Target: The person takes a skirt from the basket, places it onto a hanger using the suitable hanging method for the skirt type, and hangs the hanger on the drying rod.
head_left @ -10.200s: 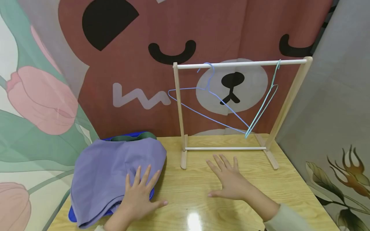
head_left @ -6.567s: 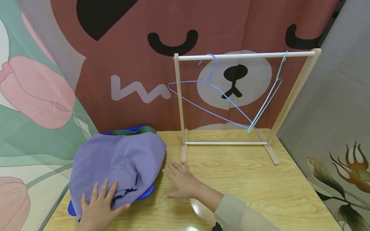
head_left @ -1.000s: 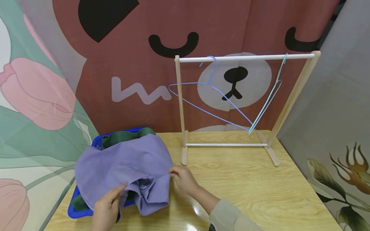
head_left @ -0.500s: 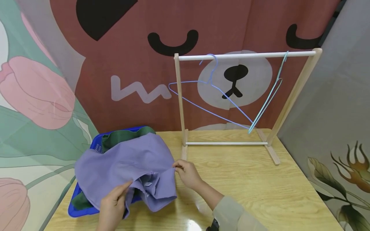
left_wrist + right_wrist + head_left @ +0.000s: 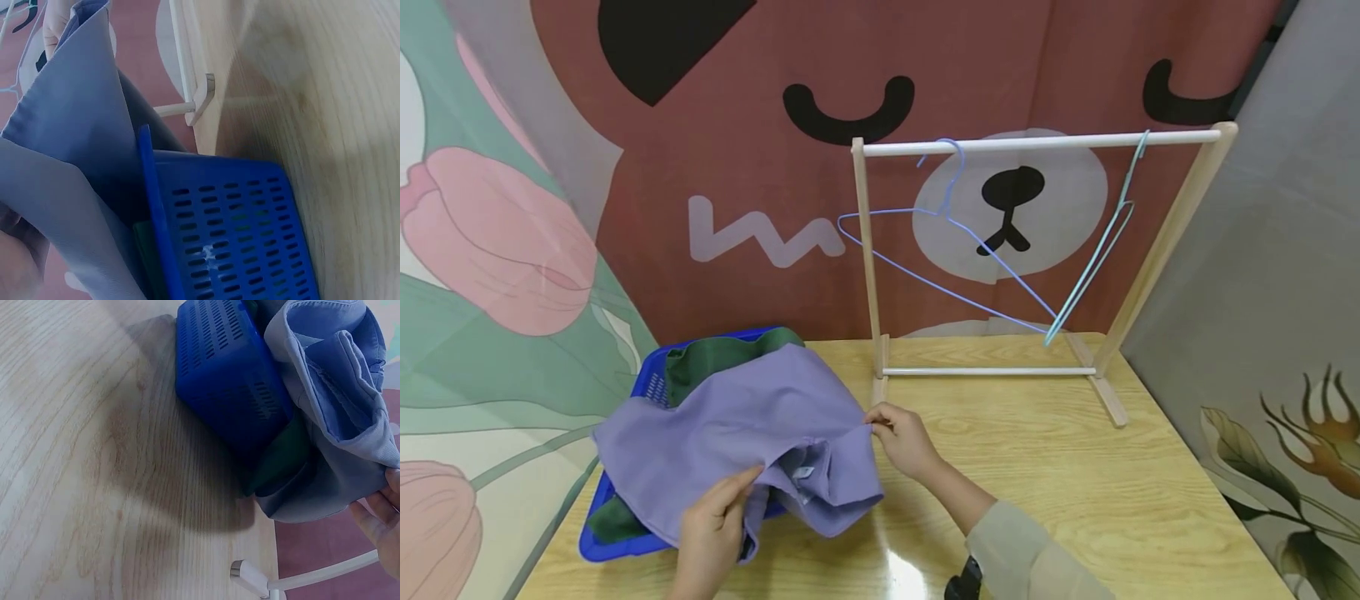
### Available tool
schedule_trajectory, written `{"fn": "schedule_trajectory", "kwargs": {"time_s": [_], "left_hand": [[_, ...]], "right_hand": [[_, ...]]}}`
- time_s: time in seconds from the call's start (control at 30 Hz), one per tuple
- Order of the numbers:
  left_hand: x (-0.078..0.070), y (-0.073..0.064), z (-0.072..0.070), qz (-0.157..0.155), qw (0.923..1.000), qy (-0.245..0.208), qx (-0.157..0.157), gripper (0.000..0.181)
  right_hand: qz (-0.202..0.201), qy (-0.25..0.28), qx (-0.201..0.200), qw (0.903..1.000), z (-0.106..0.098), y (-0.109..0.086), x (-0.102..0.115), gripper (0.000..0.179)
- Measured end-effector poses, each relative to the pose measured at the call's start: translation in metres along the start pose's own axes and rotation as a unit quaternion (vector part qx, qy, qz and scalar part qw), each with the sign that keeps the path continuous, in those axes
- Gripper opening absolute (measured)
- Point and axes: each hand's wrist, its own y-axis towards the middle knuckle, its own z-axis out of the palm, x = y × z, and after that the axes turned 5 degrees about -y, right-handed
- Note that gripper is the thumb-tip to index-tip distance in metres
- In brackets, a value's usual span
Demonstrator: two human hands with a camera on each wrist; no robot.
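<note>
The purple garment [image 5: 722, 433] lies draped across the blue basket [image 5: 625, 548], covering most of it, with its front right part lifted out past the basket's right front corner. That lifted part gapes open, and 1 small white label [image 5: 803, 472] shows inside. 2 hands grasp the garment. The left hand [image 5: 712, 523], in front of the basket, pinches the cloth beside the gap between thumb and fingers. The right hand [image 5: 906, 442], to the right of the basket, pinches the garment's right edge between thumb and fingertips. Green cloth [image 5: 715, 360] shows at the back of the basket and again at its front left corner; whether this is 1 piece or 2 cannot be told. The basket stands on a wood-grain table [image 5: 1037, 467]. A rack [image 5: 1037, 143] with a white top bar stands behind and to the right of the basket. From it hang 2 hangers: the blue hanger [image 5: 947, 210] nearer the basket and the pale green hanger [image 5: 1086, 271] farther right, turned nearly edge-on. Behind the basket is a curtain [image 5: 722, 142] with a brown bear face; to its left, a flowered curtain [image 5: 505, 242].
</note>
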Motion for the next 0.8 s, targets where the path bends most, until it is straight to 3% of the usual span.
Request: {"fn": "schedule_trajectory", "kwargs": {"time_s": [0.13, 0.33, 0.57, 0.8], "left_hand": [[-0.004, 0.001, 0.003, -0.001, 1.0, -0.004, -0.006, 0.039], [-0.006, 0.003, 0.007, 0.023, 0.9995, -0.011, -0.017, 0.039], [-0.013, 0.006, 0.008, 0.007, 0.9998, -0.016, -0.007, 0.038], [-0.013, 0.007, 0.014, 0.03, 0.9989, -0.03, -0.02, 0.04]], "right_hand": [[0.004, -0.008, -0.002, 1.0, -0.004, 0.001, -0.001, 0.011], [0.006, -0.004, -0.013, 0.9999, -0.01, 0.004, -0.001, 0.012], [0.003, -0.002, -0.012, 0.9999, -0.017, 0.005, 0.0, 0.013], [0.003, 0.003, -0.031, 0.9995, -0.029, 0.003, 0.029, 0.011]]}}
